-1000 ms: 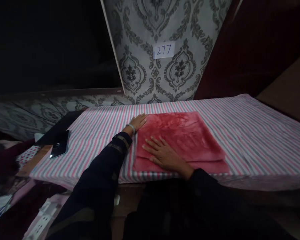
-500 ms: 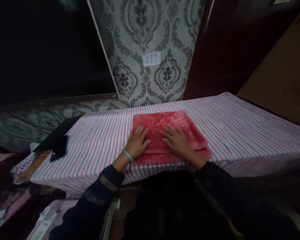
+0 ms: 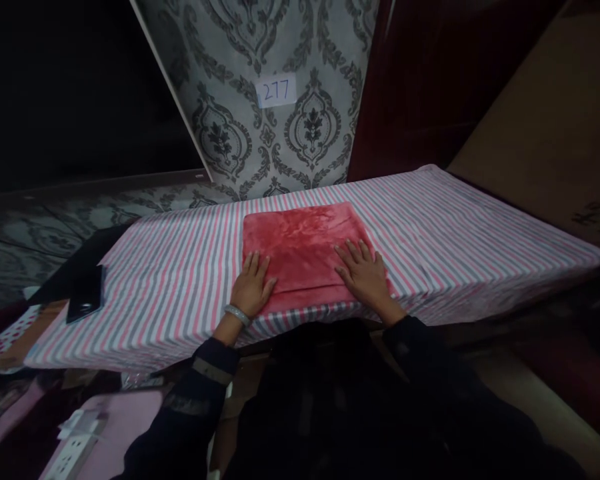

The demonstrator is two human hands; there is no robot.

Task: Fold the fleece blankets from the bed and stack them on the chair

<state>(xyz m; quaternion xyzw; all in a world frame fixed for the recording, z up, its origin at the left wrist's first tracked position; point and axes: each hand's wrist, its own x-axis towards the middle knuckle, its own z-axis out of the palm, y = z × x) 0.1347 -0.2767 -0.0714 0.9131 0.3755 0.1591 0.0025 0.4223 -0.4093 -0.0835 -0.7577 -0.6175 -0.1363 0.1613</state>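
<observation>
A folded red plush cloth [image 3: 303, 247] lies on a striped tablecloth [image 3: 180, 267] in pink, grey and white. On the cloth's left front edge rests my left hand [image 3: 251, 285], open, palm down, with a bracelet at the wrist. My right hand [image 3: 365, 270] lies flat and open on the cloth's right side, fingers pointing forward and left. The cloth's near edge shows a lower layer sticking out beneath the upper fold.
A phone [image 3: 86, 293] lies at the table's left end. Behind stand a dark screen [image 3: 80, 93] and a patterned wall with a paper marked 277 [image 3: 277, 90]. A brown board [image 3: 545, 120] leans at right. A white power strip [image 3: 73, 453] sits low at left on a pink surface.
The view has shifted, so the table sits further left and higher. My hands have moved apart, the right one out to the cloth's right edge, the left to its left edge.
</observation>
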